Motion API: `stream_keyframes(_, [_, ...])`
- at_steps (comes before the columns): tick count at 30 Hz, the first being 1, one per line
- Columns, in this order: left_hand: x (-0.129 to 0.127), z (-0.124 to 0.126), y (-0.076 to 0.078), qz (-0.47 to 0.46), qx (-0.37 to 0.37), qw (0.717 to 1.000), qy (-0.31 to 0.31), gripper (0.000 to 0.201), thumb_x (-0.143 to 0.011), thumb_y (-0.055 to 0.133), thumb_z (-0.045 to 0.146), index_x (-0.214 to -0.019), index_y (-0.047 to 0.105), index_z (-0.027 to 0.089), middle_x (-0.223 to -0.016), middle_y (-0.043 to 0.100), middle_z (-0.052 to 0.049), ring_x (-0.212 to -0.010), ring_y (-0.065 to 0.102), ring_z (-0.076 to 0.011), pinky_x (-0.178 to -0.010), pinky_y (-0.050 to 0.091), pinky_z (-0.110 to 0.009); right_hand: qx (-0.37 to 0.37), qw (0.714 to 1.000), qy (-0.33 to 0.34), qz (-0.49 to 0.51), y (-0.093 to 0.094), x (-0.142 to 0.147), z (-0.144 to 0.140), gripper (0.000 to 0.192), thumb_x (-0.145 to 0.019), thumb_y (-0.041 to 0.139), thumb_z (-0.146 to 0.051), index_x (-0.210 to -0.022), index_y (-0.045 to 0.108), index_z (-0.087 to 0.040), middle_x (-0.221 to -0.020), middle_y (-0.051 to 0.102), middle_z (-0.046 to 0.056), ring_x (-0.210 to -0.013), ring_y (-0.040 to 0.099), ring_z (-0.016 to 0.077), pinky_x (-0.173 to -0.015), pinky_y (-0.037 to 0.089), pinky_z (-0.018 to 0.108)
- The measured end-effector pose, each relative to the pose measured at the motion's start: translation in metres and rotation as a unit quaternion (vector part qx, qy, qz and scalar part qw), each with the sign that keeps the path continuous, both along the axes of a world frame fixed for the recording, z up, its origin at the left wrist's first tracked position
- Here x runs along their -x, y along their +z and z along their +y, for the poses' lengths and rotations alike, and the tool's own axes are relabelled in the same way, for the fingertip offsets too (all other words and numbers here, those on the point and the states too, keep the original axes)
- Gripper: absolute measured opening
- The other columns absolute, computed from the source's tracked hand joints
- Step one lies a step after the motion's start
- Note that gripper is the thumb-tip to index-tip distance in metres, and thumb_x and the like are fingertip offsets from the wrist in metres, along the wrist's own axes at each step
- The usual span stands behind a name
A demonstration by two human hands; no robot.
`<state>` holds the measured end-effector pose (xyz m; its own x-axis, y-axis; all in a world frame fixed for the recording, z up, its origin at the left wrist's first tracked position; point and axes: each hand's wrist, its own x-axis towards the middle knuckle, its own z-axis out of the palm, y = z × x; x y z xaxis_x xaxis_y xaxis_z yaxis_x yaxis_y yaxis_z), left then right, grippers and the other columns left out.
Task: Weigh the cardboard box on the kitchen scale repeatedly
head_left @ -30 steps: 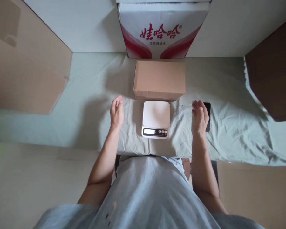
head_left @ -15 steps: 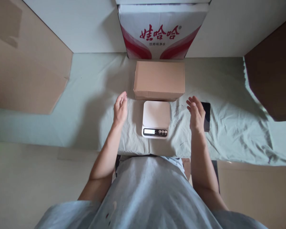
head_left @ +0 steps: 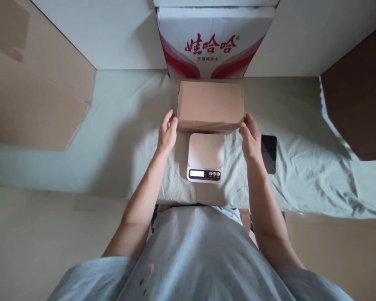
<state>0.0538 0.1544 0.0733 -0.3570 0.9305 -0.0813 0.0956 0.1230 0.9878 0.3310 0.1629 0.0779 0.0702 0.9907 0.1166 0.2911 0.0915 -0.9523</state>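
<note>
A plain brown cardboard box (head_left: 210,105) lies on the pale green cloth (head_left: 119,125), just behind a small white digital scale (head_left: 205,156). My left hand (head_left: 167,134) has its fingertips at the box's near left corner, fingers extended. My right hand (head_left: 250,138) reaches the near right corner in the same way. Both hands flank the box with open palms facing inward; neither has lifted it. The scale's platform is bare and its display faces me.
A white and red printed carton (head_left: 211,39) stands behind the brown box against the white wall. A dark phone (head_left: 268,152) lies right of my right hand. Large cardboard sheets (head_left: 34,92) lean at left, and another cardboard sheet (head_left: 357,88) at right.
Both hands moved forward and inward from beside the scale to the near corners of the brown box. The phone, earlier partly hidden by my right hand, now shows.
</note>
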Motion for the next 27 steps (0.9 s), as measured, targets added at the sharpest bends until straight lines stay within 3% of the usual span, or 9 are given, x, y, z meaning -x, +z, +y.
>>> stream_keyframes(3, [-0.004, 0.003, -0.003, -0.019, 0.019, 1.000, 0.004, 0.045, -0.087, 0.058, 0.044, -0.127, 0.057, 0.022, -0.145, 0.054, -0.011, -0.137, 0.049, -0.0238, -0.115, 0.038, -0.043, 0.031, 1.000, -0.002, 0.007, 0.003, 0.003, 0.001, 0.066, -0.082, 0.053, -0.062, -0.135, 0.051, -0.023, -0.141, 0.057, 0.011, -0.131, 0.053, 0.0287, -0.112, 0.040, 0.054])
stream_keyframes(9, [-0.011, 0.006, -0.005, -0.032, 0.009, 0.999, 0.004, 0.039, -0.086, 0.058, 0.048, -0.118, 0.060, 0.025, -0.135, 0.062, -0.008, -0.132, 0.054, -0.0243, -0.111, 0.043, -0.045, 0.003, 0.999, 0.031, -0.010, 0.011, 0.008, 0.001, 0.059, -0.086, 0.048, -0.059, -0.134, 0.052, -0.026, -0.123, 0.067, 0.007, -0.115, 0.061, 0.0262, -0.107, 0.045, 0.053])
stream_keyframes(14, [-0.012, -0.002, 0.020, -0.024, -0.047, 0.999, -0.001, 0.053, -0.080, 0.060, 0.061, -0.119, 0.060, 0.024, -0.135, 0.061, -0.008, -0.133, 0.053, -0.0276, -0.109, 0.045, -0.046, -0.053, 0.998, 0.017, -0.034, 0.044, 0.011, -0.012, 0.059, -0.086, 0.047, -0.060, -0.135, 0.051, -0.027, -0.133, 0.062, 0.007, -0.126, 0.056, 0.0271, -0.111, 0.042, 0.052])
stream_keyframes(18, [-0.011, -0.035, 0.055, 0.005, -0.079, 0.997, -0.022, 0.052, -0.082, 0.058, 0.061, -0.121, 0.060, 0.025, -0.129, 0.064, -0.008, -0.130, 0.055, -0.0287, -0.108, 0.046, -0.048, -0.060, 0.997, -0.010, -0.045, 0.077, 0.008, -0.046, 0.056, -0.088, 0.049, -0.056, -0.137, 0.049, -0.030, -0.137, 0.059, 0.005, -0.130, 0.053, 0.0287, -0.110, 0.045, 0.051])
stream_keyframes(21, [-0.011, -0.071, 0.070, 0.024, -0.063, 0.997, -0.028, 0.046, -0.085, 0.059, 0.054, -0.121, 0.061, 0.025, -0.125, 0.067, -0.008, -0.123, 0.060, -0.0270, -0.105, 0.050, -0.046, -0.034, 0.998, -0.022, -0.044, 0.083, 0.004, -0.078, 0.055, -0.088, 0.048, -0.055, -0.138, 0.048, -0.031, -0.141, 0.057, 0.005, -0.130, 0.054, 0.0297, -0.107, 0.049, 0.050])
stream_keyframes(27, [-0.011, -0.119, 0.059, 0.018, -0.017, 0.999, -0.022, 0.042, -0.084, 0.061, 0.048, -0.120, 0.062, 0.025, -0.123, 0.069, -0.008, -0.116, 0.065, -0.0229, -0.099, 0.056, -0.040, 0.012, 0.999, -0.023, -0.046, 0.066, 0.002, -0.123, 0.056, -0.089, 0.052, -0.049, -0.141, 0.045, -0.030, -0.144, 0.055, 0.007, -0.131, 0.053, 0.0285, -0.105, 0.050, 0.049])
